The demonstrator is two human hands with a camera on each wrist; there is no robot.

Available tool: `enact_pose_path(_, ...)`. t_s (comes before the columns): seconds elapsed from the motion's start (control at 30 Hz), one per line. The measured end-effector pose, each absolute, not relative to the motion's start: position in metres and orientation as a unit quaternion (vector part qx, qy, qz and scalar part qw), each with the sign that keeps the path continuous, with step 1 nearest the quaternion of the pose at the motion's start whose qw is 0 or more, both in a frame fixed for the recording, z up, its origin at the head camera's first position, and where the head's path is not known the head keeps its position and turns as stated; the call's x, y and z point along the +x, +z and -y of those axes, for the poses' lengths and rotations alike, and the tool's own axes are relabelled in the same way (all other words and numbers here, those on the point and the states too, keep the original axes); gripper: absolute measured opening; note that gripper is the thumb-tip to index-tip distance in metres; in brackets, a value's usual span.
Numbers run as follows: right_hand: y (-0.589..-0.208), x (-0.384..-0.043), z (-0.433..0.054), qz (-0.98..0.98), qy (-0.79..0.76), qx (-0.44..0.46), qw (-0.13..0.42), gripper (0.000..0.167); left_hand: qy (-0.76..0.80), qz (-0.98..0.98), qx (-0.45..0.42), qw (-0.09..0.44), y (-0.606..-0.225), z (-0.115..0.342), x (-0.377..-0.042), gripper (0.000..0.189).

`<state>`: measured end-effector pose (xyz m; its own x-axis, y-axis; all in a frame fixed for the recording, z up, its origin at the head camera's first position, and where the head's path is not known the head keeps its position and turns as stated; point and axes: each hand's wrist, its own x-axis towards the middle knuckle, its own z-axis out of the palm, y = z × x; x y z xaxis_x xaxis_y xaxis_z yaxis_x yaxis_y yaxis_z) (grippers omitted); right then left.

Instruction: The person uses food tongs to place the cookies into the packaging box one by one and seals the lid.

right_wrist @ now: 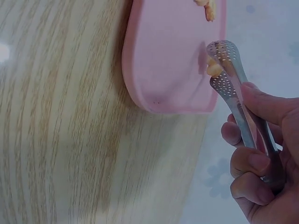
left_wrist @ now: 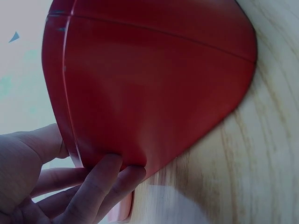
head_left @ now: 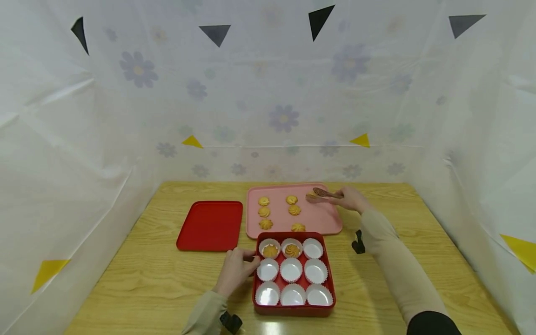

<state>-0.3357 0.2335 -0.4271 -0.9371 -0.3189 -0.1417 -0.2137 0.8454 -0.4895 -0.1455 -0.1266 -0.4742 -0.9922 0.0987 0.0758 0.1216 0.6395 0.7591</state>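
Observation:
My right hand (head_left: 351,200) grips metal tongs (right_wrist: 240,109) with perforated tips, over the far right of the pink tray (head_left: 326,221). Between the tong tips sits a golden cookie (right_wrist: 214,69). At its upper left side, my left hand (head_left: 237,269) holds the wall of a red square box (head_left: 295,311), fingers against the outer side (left_wrist: 149,93). White paper cups (head_left: 291,270) fill the box in rows. Two cups in the far row contain cookies, a star-shaped one (head_left: 270,251) at left and a swirled one (head_left: 291,251) in the middle.
Several cookies (head_left: 264,211) lie on the pink tray behind the box. Left of that tray is a flat red square lid or tray (head_left: 211,226). The wooden table (head_left: 159,279) ends at white, flower-printed sheeting (head_left: 284,93) at the back and sides.

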Motion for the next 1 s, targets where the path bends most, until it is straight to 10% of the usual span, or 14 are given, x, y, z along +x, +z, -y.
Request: enact_pose_path(1.0, -0.407, -0.234, -0.262, -0.933, -0.285, -0.217, -0.028, 0.029, -0.43, 0.901, -0.058, 0.01, -0.476, 0.125, -0.144, 0.024)
